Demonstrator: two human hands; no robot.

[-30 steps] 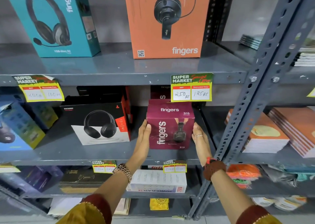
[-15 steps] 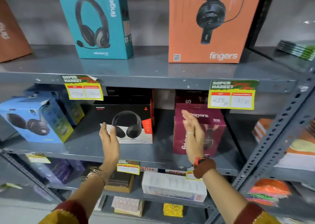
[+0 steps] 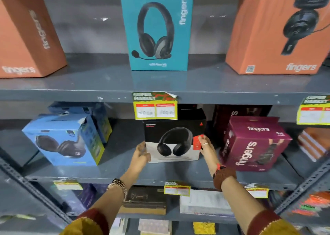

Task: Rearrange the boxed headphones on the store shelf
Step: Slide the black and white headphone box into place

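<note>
A black-and-white headphone box (image 3: 174,142) stands on the middle shelf (image 3: 169,174). My left hand (image 3: 142,156) grips its lower left edge and my right hand (image 3: 207,146) presses its right side by the red panel. To its right sits a maroon "fingers" box (image 3: 255,143), turned at an angle, with a dark box behind it. A blue headphone box (image 3: 62,140) sits at the left, angled, with another blue box behind. On the upper shelf stand a teal headset box (image 3: 157,29) and two orange "fingers" boxes (image 3: 26,34) (image 3: 280,29).
Yellow price tags (image 3: 155,107) hang on the shelf edges. Slotted steel uprights (image 3: 307,184) frame the rack at right and lower left. The lower shelf holds a brown box (image 3: 144,200) and a white box (image 3: 203,202). Stacked notebooks (image 3: 312,142) lie at the far right.
My hands left the maroon box and moved left to close on both sides of the black-and-white box. The view shifted left, bringing the blue box and left orange box into sight.
</note>
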